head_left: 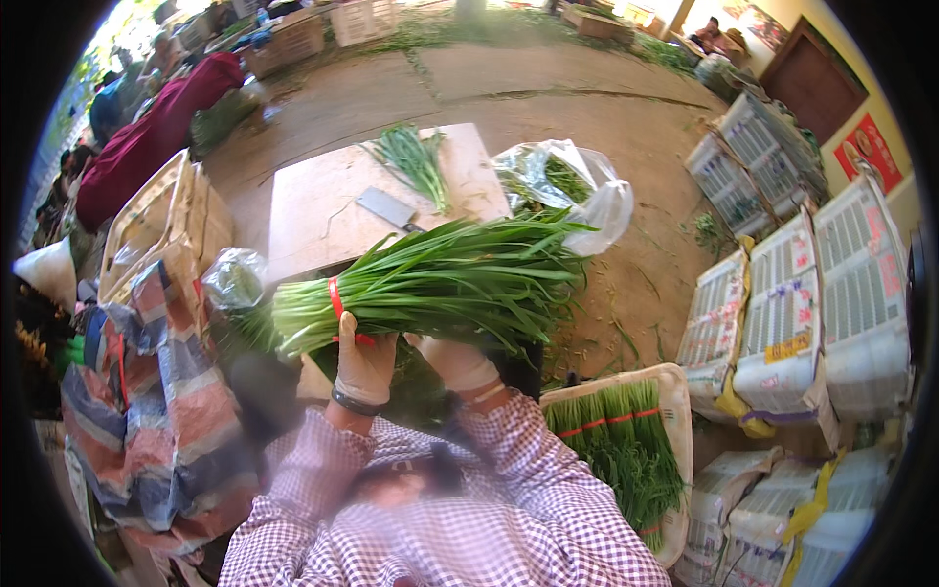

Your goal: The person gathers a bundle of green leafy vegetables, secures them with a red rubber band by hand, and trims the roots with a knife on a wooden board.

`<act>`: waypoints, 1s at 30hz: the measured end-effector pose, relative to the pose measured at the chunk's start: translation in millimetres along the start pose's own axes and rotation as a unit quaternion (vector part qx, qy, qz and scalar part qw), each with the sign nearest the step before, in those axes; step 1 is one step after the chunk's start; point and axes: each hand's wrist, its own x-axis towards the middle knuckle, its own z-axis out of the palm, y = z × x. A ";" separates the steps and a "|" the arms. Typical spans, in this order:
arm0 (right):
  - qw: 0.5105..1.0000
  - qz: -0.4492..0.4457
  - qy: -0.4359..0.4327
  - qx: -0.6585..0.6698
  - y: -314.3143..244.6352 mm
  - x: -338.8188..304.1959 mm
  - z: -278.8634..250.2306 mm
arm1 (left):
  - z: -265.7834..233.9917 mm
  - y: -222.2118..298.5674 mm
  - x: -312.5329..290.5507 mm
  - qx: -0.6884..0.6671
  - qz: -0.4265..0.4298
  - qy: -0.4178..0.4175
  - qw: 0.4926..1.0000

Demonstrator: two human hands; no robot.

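A thick bundle of garlic chives [430, 284] lies crosswise before me, pale stems to the left and green leaves fanning right. A red tie [335, 296] rings it near the stem end. My left hand [364, 370], in a pale glove, closes on the near side, its thumb against the tie. Under the leaves further right, my gloved right hand [455, 364] supports the bundle from below; most of its fingers are hidden. Beyond the bundle stands a pale board [313, 210] bearing a cleaver [387, 207] and a smaller loose bunch of chives [415, 161].
A clear plastic bag [608, 201] with greens sits right of the board. Beside my right arm, a crate [675, 440] holds red-tied chives [621, 445]. Stacked white crates [773, 313] line the right side. To the left are a striped sheet [161, 411] and cream crates [147, 220].
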 end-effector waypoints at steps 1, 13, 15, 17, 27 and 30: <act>0.989 0.038 -0.067 0.126 -17.2 -0.4 -20.2 | -2.4 6.9 2.7 -0.017 0.002 0.011 1.000; 0.983 -0.049 0.125 0.127 -30.0 39.0 -65.6 | -60.3 85.8 -16.5 0.108 0.074 0.017 0.991; 0.989 0.007 0.063 0.131 -27.0 45.5 -46.8 | -68.5 87.8 -19.4 0.118 0.072 0.025 0.990; 0.989 0.014 0.058 0.133 -31.9 47.4 -31.2 | -77.1 89.1 -22.2 0.122 0.070 0.038 0.989; 0.992 -0.047 0.020 0.117 -45.2 54.1 -9.7 | -75.8 98.0 -31.2 0.178 0.055 0.015 0.982; 0.977 -0.020 0.064 0.203 -39.5 50.4 3.1 | -78.3 96.3 -29.4 0.176 0.060 0.024 0.982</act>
